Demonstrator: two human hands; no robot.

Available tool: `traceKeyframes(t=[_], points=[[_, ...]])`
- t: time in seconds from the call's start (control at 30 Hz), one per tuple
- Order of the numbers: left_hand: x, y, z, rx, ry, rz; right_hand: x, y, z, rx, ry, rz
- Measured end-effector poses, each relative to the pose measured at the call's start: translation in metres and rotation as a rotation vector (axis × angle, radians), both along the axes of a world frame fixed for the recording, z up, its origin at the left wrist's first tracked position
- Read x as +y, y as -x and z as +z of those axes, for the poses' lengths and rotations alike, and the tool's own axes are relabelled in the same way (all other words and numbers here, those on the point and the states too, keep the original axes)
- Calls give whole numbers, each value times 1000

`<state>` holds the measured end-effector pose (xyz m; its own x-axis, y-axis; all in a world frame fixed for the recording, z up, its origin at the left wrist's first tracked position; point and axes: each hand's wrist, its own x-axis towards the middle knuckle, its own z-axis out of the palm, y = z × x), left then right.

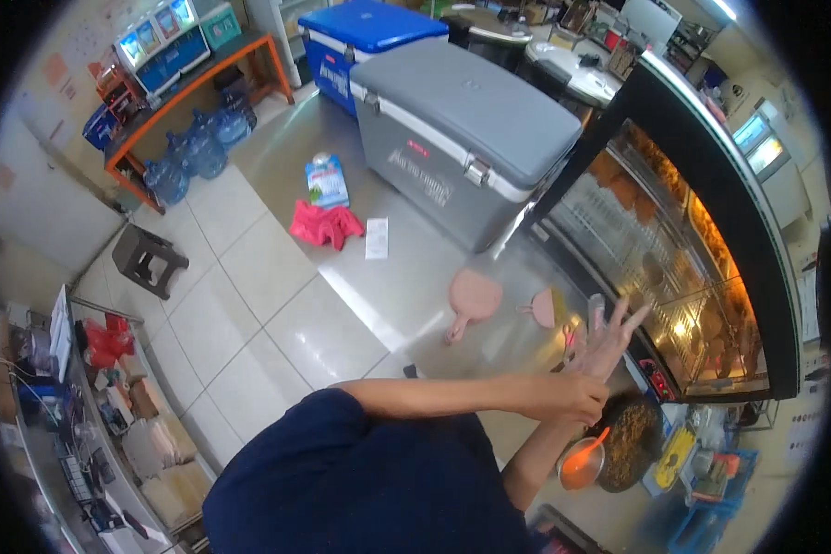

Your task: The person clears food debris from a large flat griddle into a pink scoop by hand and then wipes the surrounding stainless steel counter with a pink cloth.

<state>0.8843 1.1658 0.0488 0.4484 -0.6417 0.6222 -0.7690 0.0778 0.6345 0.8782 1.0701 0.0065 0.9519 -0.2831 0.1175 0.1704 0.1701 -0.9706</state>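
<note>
My right hand point(603, 351) is stretched out over the metal counter, its fingers spread, and appears to wear a thin clear plastic glove point(611, 340). My left hand point(571, 400) reaches across my body and closes round the right wrist, where the glove's cuff sits. Its fingertips are partly hidden. Just below the wrists stand a metal bowl of orange sauce point(579, 473) with an orange spoon point(602, 436) in it, and a dark pan of brown crumbly food point(632, 439). Beside the right hand lie scissors with reddish handles point(570, 336).
A lit glass food warmer point(674, 268) stands close on the right. On the counter lie a pink paddle-shaped board point(474, 297), a smaller pink piece point(543, 307), a paper slip point(377, 238), a red cloth point(325, 224) and a blue-white pouch point(327, 182). A grey cooler point(462, 111) stands behind.
</note>
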Motion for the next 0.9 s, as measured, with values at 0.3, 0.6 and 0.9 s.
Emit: traceKeyframes(t=[0.3, 0.6, 0.9], points=[[3, 28, -7, 150, 163, -67, -17, 9, 15, -1, 102, -12], [-25, -1, -1, 467, 167, 272, -105, 88, 7, 219, -195, 374], [-74, -26, -8, 682, -204, -273, -150, 137, 18, 132, -26, 328]])
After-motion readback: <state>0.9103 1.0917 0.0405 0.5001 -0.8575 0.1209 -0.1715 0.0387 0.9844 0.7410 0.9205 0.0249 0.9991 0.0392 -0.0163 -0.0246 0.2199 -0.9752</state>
